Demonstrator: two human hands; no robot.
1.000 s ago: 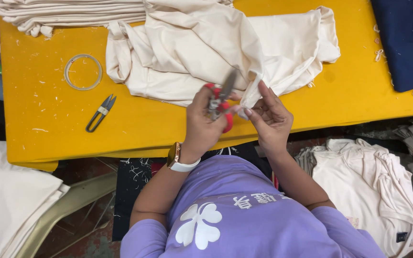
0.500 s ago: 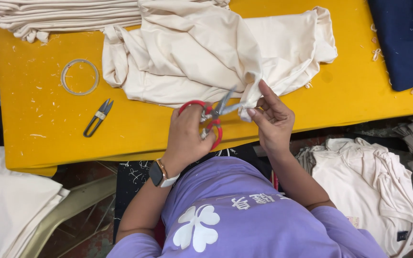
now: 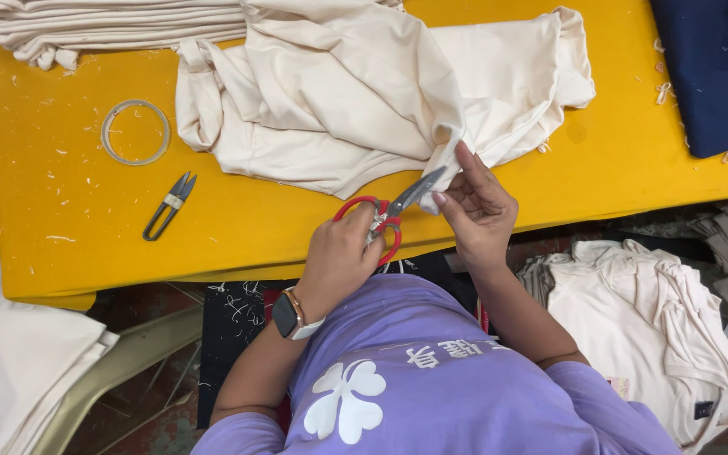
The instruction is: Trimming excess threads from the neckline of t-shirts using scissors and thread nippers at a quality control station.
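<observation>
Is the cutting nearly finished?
Done: folded cream pieces are stacked on the table. In hand: the left hand holds red scissors at a cream shirt edge pinched by the right hand. Left, maybe: a heap of cream clothes beside the table.

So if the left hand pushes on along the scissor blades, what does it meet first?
Probably the cream garment, at the edge the right hand pinches. The left hand points the scissors right at it; depth is unclear from above.
</observation>
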